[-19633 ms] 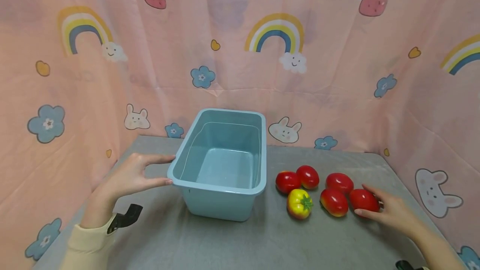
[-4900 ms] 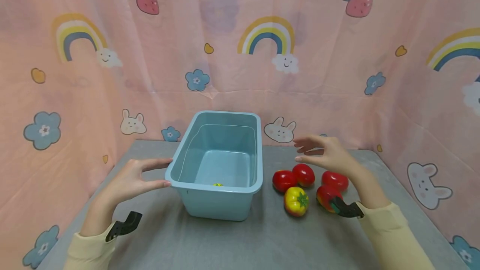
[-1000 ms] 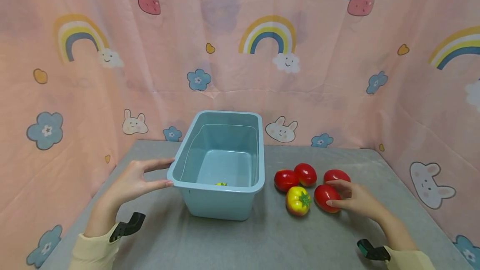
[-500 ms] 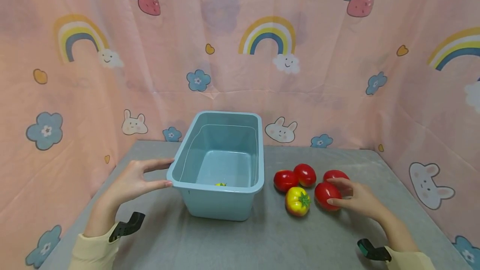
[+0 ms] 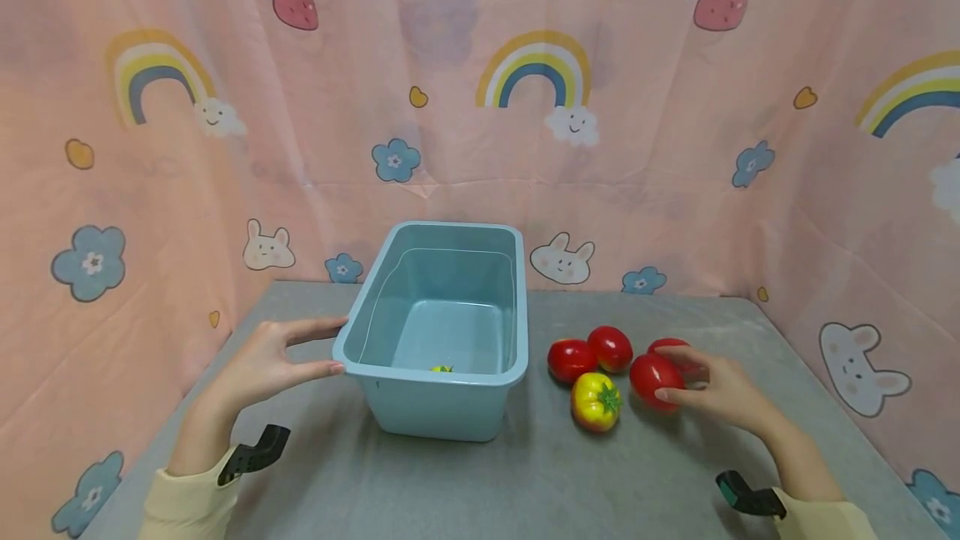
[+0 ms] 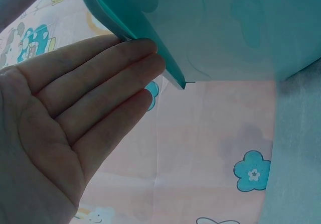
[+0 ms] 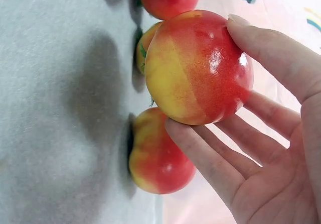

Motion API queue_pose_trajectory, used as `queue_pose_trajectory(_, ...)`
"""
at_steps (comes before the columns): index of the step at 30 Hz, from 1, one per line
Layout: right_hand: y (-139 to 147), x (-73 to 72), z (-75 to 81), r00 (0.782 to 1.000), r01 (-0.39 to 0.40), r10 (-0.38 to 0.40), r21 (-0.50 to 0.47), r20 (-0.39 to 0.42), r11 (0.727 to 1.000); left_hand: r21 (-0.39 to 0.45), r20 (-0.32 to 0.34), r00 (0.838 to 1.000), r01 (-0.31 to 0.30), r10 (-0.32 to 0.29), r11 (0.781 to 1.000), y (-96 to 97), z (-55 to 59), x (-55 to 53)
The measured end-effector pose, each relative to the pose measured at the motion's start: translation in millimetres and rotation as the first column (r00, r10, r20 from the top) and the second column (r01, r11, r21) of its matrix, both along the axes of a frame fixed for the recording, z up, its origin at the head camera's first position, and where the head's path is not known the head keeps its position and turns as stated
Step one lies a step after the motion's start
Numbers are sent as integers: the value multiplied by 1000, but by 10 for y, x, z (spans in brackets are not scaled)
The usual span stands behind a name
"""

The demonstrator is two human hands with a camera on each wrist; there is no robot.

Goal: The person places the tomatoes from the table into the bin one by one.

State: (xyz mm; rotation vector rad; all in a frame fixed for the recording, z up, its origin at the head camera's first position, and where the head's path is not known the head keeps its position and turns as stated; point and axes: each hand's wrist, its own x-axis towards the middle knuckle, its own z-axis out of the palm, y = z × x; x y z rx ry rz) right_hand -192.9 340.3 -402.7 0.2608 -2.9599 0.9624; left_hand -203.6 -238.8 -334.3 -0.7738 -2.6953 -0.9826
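Observation:
My right hand holds a shiny red-and-yellow tomato between thumb and fingers. In the right wrist view this tomato hangs just off the table, its shadow beside it. Another tomato lies behind it, partly covered by my fingers. Left of these rest two red tomatoes and one turned yellow side up, showing its green calyx. My left hand touches the rim of a light blue plastic basin with straight fingers. A small yellow-green bit shows inside the basin.
The grey table runs back to a pink printed curtain that encloses the rear and sides. Black wrist cameras sit at both cuffs. The basin's front wall hides part of its floor.
Over the last second my right hand has raised the tomato slightly. Since the oldest frame, the rightmost tomato has left the table and a yellow-green bit has appeared in the basin. My left hand stays put.

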Motion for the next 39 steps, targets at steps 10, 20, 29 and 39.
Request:
queue_pose_trajectory(10,-40,0,101,997,-28,27,-17,-68,999,2,5,1000,0,0,1000,1,20,19)
queue_pose_trajectory(20,-107,18,207,993,-39,37,-11,-113,999,10,11,1000,-1,1,1000,3,15,21)
queue_pose_trajectory(29,-171,13,247,992,-32,31,-5,-121,999,4,0,1000,-2,2,1000,-1,2,4)
queue_pose_trajectory(39,-249,4,315,987,-67,62,-29,-148,997,8,9,1000,7,-7,1000,0,-11,5)
